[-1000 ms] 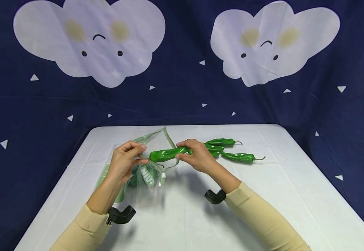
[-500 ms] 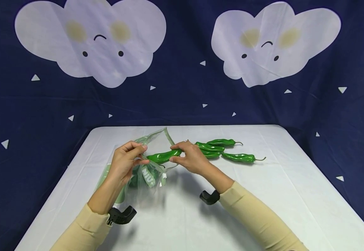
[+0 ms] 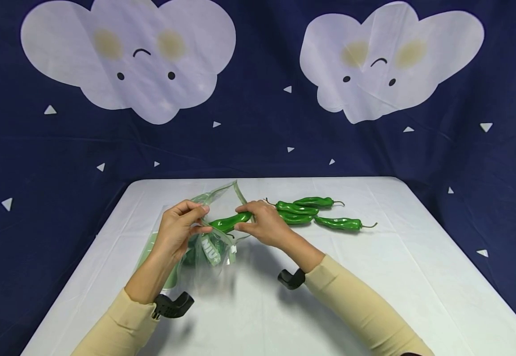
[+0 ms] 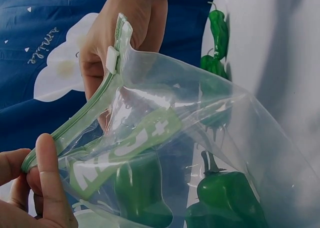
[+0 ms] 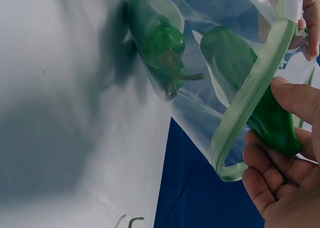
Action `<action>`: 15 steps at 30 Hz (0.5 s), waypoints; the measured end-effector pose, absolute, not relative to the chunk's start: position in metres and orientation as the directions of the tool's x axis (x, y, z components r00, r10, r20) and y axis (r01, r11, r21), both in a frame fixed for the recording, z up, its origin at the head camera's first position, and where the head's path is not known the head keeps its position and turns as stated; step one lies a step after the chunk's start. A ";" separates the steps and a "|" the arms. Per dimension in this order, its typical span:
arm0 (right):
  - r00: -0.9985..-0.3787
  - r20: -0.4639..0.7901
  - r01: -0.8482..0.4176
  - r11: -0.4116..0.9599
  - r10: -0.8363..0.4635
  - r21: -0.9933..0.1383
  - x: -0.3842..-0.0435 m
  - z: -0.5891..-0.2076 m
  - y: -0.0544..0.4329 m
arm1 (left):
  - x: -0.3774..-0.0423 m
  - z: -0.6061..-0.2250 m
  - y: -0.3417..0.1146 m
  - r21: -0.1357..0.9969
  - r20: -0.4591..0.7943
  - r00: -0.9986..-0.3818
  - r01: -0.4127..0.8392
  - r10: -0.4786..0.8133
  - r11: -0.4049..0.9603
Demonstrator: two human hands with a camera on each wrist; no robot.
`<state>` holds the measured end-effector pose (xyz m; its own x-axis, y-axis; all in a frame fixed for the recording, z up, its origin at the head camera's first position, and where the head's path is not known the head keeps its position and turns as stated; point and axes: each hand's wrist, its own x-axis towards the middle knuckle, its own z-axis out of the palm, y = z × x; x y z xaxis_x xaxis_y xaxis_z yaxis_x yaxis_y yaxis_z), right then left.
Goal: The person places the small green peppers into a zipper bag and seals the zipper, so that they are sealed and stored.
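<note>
My left hand (image 3: 179, 225) pinches the green zip edge of a clear zip bag (image 4: 240, 108), whose mouth gapes toward the right. A glossy long green pepper (image 3: 226, 223) is pinched at one end by my right hand (image 3: 264, 222). In the right wrist view that pepper (image 5: 275, 120) passes through the bag's mouth, its far end inside behind the clear film, while my thumb and fingers stay at the rim. Other green peppers (image 4: 230, 193) lie inside the bag's lower part. A white slider (image 4: 112, 59) sits on the zip.
Several green peppers (image 3: 295, 208) lie grouped on the white-covered table (image 3: 329, 306), to the right of my right hand. One pepper (image 3: 338, 223) points its stem rightward. Behind the table hangs a navy cloth (image 3: 258, 123) with cloud shapes.
My right hand has moved left, carrying the green pepper farther into the bag's mouth. More of the peppers on the table show behind it. My left hand keeps its place on the bag.
</note>
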<state>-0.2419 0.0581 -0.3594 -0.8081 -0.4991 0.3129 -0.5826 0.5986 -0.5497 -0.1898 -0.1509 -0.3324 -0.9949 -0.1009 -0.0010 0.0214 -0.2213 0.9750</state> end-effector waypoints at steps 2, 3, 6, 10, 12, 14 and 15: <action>-0.811 0.307 -0.578 0.599 -0.498 -0.554 -0.242 -0.359 0.056 | -0.190 -0.332 -0.151 0.974 -0.003 -0.995 0.020 -0.099 -0.224; -0.812 0.305 -0.576 0.597 -0.498 -0.558 -0.242 -0.359 0.055 | -0.190 -0.332 -0.151 0.974 -0.003 -0.995 0.019 -0.099 -0.225; -0.810 0.300 -0.576 0.589 -0.503 -0.567 -0.242 -0.360 0.053 | -0.190 -0.332 -0.151 0.975 -0.005 -0.995 0.017 -0.097 -0.223; -0.804 0.297 -0.581 0.577 -0.515 -0.575 -0.242 -0.360 0.050 | -0.190 -0.332 -0.151 0.975 -0.007 -0.995 0.015 -0.097 -0.220; -0.802 0.295 -0.584 0.575 -0.520 -0.573 -0.242 -0.360 0.049 | -0.190 -0.332 -0.151 0.976 -0.007 -0.995 0.015 -0.096 -0.219; -0.802 0.290 -0.584 0.583 -0.523 -0.565 -0.242 -0.360 0.047 | -0.190 -0.332 -0.151 0.975 -0.007 -0.995 0.015 -0.098 -0.220; -0.803 0.287 -0.583 0.585 -0.523 -0.564 -0.243 -0.361 0.046 | -0.190 -0.332 -0.151 0.975 -0.007 -0.995 0.015 -0.098 -0.220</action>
<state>-0.2426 0.0462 -0.3605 -0.8027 -0.5230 0.2866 -0.5826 0.5849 -0.5643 -0.1904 -0.1509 -0.3325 -0.9951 -0.0982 -0.0073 0.0145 -0.2201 0.9754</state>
